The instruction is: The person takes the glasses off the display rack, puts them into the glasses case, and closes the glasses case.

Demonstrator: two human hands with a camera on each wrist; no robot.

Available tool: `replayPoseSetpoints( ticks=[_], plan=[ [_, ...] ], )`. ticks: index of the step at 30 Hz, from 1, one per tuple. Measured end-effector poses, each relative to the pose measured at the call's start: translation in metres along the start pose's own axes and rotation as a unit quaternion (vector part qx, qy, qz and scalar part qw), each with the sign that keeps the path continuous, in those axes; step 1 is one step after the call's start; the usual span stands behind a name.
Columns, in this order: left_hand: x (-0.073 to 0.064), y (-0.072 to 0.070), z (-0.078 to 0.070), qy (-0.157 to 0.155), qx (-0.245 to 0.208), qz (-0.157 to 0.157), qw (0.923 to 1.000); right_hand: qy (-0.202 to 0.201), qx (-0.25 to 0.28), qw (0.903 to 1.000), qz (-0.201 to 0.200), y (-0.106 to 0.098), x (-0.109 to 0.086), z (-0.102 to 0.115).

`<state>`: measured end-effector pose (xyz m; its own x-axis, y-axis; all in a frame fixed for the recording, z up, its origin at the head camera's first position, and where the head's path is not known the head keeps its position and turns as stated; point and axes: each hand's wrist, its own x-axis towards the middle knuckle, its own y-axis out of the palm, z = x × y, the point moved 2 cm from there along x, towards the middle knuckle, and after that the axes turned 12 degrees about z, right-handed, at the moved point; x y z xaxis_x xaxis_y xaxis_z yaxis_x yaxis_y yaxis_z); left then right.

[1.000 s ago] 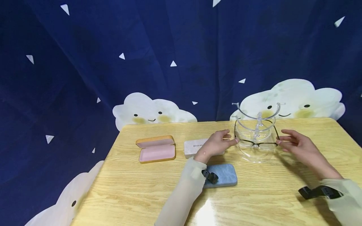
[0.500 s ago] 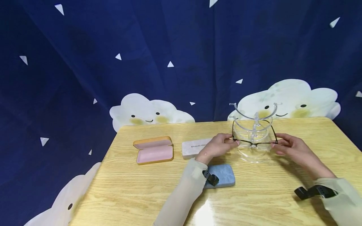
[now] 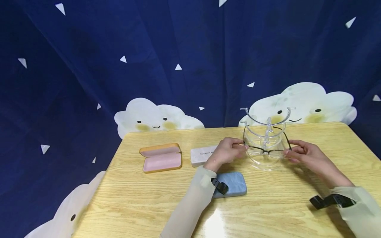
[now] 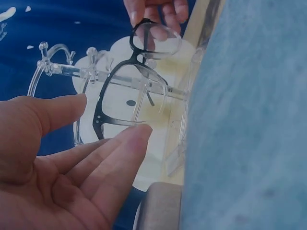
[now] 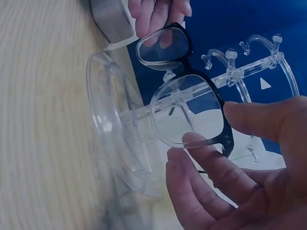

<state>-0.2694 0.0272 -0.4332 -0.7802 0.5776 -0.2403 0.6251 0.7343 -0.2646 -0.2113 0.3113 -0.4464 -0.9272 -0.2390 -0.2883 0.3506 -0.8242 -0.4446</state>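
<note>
A pair of eyeglasses [image 3: 263, 151] with a dark upper rim and clear lower rims faces me at the front of a clear acrylic glasses stand [image 3: 269, 121]. Its temples reach back on either side of the stand's tiers. My left hand [image 3: 227, 151] holds the left end of the frame, fingertips right at the lower rim in the left wrist view and thumb close to the upper rim. At the other end, my right hand [image 3: 308, 158] grips the frame, thumb [image 5: 244, 115] on the dark upper rim and fingers under the lower one.
Left of the stand lies a white lettered glasses case [image 3: 200, 156], partly behind my left hand. A blue case [image 3: 236, 183] sits under my left wrist. Farther left an orange case [image 3: 163, 162] stands open with pink lining. A dark blue curtain [image 3: 166, 39] hangs behind the wooden table [image 3: 134, 198].
The whole view has shifted slightly. My right hand's fingers have closed in a little on the frame's right end. The eyeglasses stay at about the same place on the stand.
</note>
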Motion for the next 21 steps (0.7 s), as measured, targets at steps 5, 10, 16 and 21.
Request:
replayPoseSetpoints(
  ticks=[5, 10, 16, 21],
  plan=[
    [-0.001, -0.002, -0.001, -0.002, -0.01, 0.001, 0.9999, 0.001, -0.011, 0.9998, 0.015, -0.002, -0.004, 0.007],
    [-0.004, -0.004, -0.002, 0.004, -0.01, 0.012, 0.9999, -0.01, 0.008, 0.9992, 0.037, -0.006, -0.009, 0.013],
    [-0.012, -0.005, -0.004, 0.017, -0.027, 0.035, 0.9989, -0.009, 0.023, 0.9983, 0.052, -0.008, -0.015, 0.019],
    [-0.017, -0.004, -0.003, 0.029, -0.048, 0.054, 0.997, -0.014, 0.018, 0.9977, 0.064, -0.009, -0.021, 0.025]
  ],
)
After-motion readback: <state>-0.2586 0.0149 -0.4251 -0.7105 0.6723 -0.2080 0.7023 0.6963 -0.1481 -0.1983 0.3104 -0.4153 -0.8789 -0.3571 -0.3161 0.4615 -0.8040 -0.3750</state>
